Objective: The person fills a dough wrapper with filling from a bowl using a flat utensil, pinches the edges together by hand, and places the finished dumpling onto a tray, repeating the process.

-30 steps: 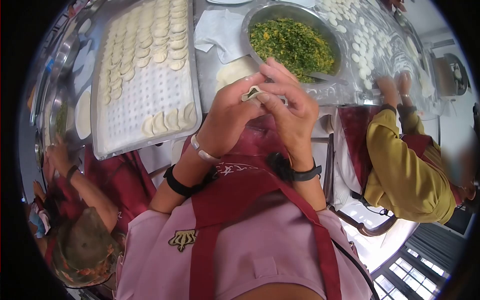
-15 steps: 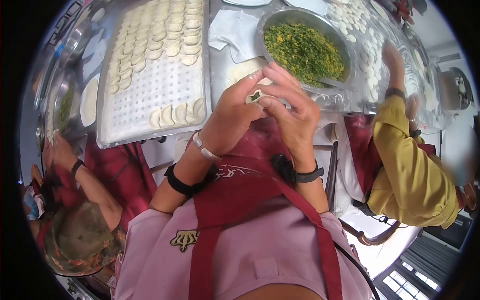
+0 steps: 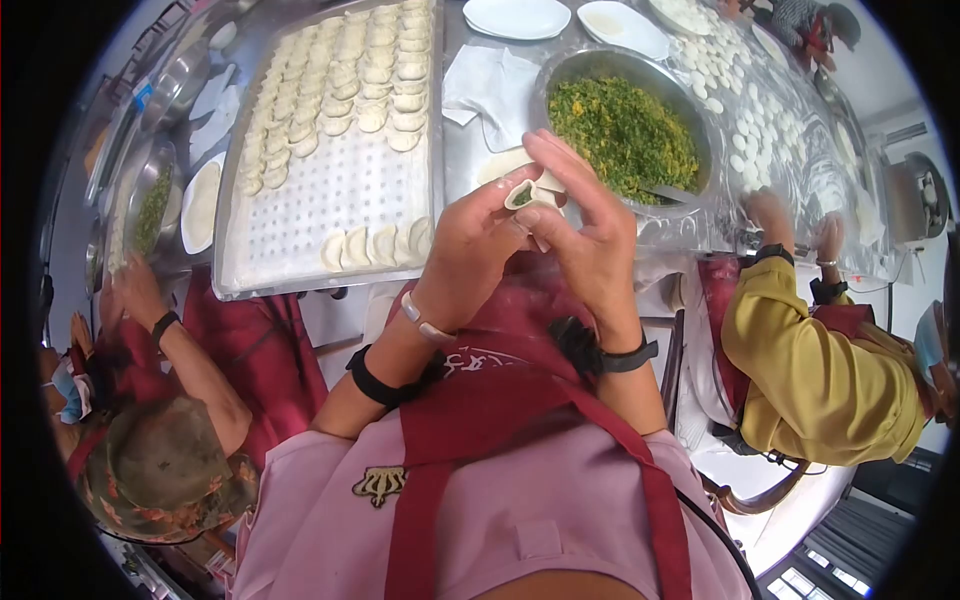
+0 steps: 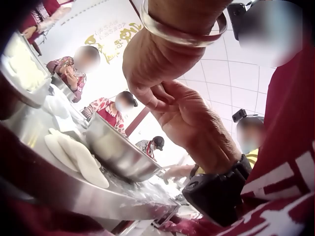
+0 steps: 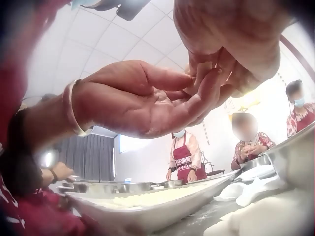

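A partly folded dumpling [image 3: 521,197] sits between the two hands, its white dough wrapper open at the top and showing green filling. My left hand [image 3: 468,250] pinches it from the left with thumb and fingers. From the other side my right hand [image 3: 590,225] holds its edge, thumb bent at the near rim and fingers raised behind it. Both wrist views show the fingers meeting closely; in the right wrist view a sliver of dough [image 5: 203,69] shows between the left hand [image 5: 142,98] and the right hand [image 5: 231,34].
A tray [image 3: 330,210] at left carries rows of dumplings. Behind my hands stands a metal bowl [image 3: 712,150] of green and yellow filling with a utensil in it. White cloth [image 3: 490,85], plates [image 3: 517,17] and dough pieces [image 3: 755,140] lie beyond. People work on both sides.
The dumpling's mouth looks wider and rounder, and my right fingers have shifted around its edge. Tray and bowl sit further right in the head view. The neighbour's arm at right reached out and came back.
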### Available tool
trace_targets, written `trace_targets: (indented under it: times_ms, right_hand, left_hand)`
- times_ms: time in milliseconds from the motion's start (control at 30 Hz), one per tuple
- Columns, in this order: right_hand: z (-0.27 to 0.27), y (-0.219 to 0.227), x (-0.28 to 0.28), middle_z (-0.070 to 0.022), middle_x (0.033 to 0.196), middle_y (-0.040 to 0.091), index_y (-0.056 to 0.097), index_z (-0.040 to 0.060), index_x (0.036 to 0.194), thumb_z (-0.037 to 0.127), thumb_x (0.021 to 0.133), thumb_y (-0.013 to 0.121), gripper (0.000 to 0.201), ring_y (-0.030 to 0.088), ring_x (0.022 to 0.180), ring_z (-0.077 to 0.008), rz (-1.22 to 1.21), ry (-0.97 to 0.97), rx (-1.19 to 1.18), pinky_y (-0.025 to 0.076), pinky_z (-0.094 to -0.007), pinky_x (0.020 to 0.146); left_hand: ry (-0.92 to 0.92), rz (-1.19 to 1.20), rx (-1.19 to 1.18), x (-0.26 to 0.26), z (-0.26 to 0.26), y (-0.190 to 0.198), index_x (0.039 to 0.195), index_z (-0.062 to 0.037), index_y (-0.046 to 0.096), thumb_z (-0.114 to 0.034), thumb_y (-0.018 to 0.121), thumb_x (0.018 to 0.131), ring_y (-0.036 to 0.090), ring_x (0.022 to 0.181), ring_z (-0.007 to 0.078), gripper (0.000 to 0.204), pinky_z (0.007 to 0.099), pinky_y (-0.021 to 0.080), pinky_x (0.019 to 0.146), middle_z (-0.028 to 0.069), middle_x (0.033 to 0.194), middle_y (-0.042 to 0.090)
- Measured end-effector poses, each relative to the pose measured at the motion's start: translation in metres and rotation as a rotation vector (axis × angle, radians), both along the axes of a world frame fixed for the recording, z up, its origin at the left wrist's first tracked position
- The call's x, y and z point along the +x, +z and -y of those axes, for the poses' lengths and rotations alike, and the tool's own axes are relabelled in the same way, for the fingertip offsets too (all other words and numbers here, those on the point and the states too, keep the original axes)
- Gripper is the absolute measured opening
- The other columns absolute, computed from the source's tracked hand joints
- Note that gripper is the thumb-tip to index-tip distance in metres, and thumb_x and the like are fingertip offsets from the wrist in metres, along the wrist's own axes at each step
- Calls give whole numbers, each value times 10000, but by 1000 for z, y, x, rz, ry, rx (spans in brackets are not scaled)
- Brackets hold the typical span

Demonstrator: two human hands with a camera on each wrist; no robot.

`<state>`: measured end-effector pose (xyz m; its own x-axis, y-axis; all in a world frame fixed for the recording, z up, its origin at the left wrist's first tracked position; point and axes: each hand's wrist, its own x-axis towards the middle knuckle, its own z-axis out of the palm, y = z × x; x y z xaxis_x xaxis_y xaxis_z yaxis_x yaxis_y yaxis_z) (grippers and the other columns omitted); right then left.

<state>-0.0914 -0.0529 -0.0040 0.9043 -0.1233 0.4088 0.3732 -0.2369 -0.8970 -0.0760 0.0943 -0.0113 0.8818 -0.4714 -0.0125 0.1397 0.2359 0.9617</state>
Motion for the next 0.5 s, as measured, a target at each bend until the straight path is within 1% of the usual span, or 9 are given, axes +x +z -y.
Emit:
trace_targets:
  times_ms: [133,233,333,433,500]
  right_hand:
    - [9,-13,3,-153,1241,677,747,18,1024,-8,761,728,265,554,1285,-296,-5,107,45,441,-396,1043]
    - [5,-15,1,-154,1201,694,748,10,980,-13,758,737,223,558,1280,-296,-16,84,138,442,-396,1043]
    - [4,-20,3,-157,1154,709,749,9,939,-14,761,743,179,568,1266,-298,58,84,138,449,-397,1036]
    - [1,-21,1,-166,1136,712,751,12,938,-10,767,746,172,575,1254,-304,65,97,199,445,-399,1044]
    - [1,-23,0,-163,1145,711,753,15,943,-10,770,745,176,574,1258,-304,55,90,170,438,-402,1054]
  left_hand:
    - [-63,26,17,2,-2,-5,1351,75,485,-54,487,1000,635,1018,148,374,291,556,876,109,1185,628]
    - [-37,35,18,0,-1,-1,1312,67,512,-65,486,999,633,1017,140,341,282,546,875,99,1166,634]
    - [-8,12,7,0,0,-7,1288,60,528,-73,489,995,627,1021,130,324,271,535,868,89,1154,638]
    - [-56,55,13,1,-4,-9,1313,59,519,-88,502,999,621,1020,123,347,269,529,865,83,1156,640]
    - [-65,49,27,2,-5,-11,1336,59,505,-80,507,1000,622,999,117,364,263,528,852,88,1153,641]
